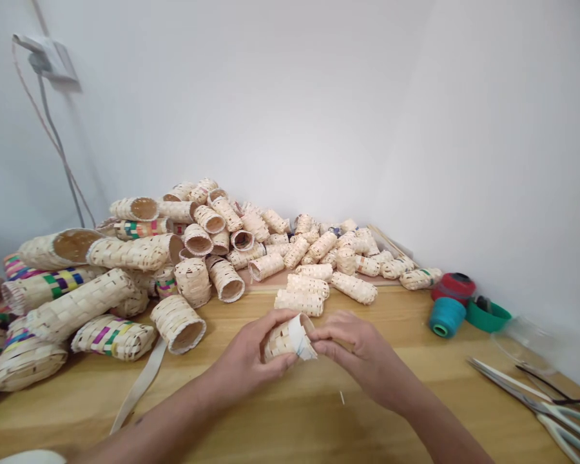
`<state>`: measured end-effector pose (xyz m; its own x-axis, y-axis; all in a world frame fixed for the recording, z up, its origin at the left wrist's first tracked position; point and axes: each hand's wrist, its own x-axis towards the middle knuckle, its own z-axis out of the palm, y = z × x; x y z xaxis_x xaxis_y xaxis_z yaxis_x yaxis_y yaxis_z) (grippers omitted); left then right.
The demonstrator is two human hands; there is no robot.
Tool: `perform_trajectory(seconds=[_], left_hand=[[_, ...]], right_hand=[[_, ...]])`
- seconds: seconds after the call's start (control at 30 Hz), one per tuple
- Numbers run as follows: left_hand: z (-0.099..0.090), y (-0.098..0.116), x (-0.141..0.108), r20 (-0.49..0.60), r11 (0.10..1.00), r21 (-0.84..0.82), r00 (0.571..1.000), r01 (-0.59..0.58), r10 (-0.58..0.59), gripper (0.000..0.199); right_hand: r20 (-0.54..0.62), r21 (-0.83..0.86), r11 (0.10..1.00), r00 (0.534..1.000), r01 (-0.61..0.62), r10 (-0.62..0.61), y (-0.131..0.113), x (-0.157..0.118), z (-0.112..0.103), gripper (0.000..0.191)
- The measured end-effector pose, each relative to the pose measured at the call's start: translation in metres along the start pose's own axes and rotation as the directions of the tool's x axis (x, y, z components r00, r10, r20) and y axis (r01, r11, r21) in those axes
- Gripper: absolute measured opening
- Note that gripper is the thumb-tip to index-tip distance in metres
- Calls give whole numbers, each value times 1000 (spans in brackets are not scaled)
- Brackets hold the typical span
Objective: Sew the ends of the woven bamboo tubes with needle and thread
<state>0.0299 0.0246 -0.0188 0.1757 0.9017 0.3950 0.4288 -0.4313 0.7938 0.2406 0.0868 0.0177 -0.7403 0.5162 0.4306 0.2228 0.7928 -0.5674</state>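
Both hands are clamped on a short woven tube (280,345) just in front of the big pile of woven sleeves (183,258). The left hand (244,357) wraps the body, and the right hand (362,354), slightly closer to the open end, pinches a white strip (302,338) there. The long axis runs roughly sideways. Right of the pile sit thread spools (447,316) and a green bowl (488,317) holding something dark.
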Motion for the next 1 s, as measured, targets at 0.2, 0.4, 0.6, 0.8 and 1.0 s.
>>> perform_trajectory(seconds=[0.2,0.4,0.6,0.8,1.0], left_hand=[[3,5,0,47,981,-183,997,61,-53,46],[10,7,-3,111,949,-293,990,119,-90,46],[14,15,-6,134,934,-336,987,125,-84,48],[10,17,-5,120,926,-360,990,117,-79,49],[9,17,-7,132,911,-399,990,103,-54,52]], right_hand=[[-12,277,943,981,-185,195,6,0,-2,28],[-25,850,511,960,-126,278,6,-1,6,30],[5,917,388,975,-93,221,3,-1,16,32],[-150,526,831,942,-182,302,22,-5,7,37],[-350,-97,969,919,-225,178,49,-4,-8,36]])
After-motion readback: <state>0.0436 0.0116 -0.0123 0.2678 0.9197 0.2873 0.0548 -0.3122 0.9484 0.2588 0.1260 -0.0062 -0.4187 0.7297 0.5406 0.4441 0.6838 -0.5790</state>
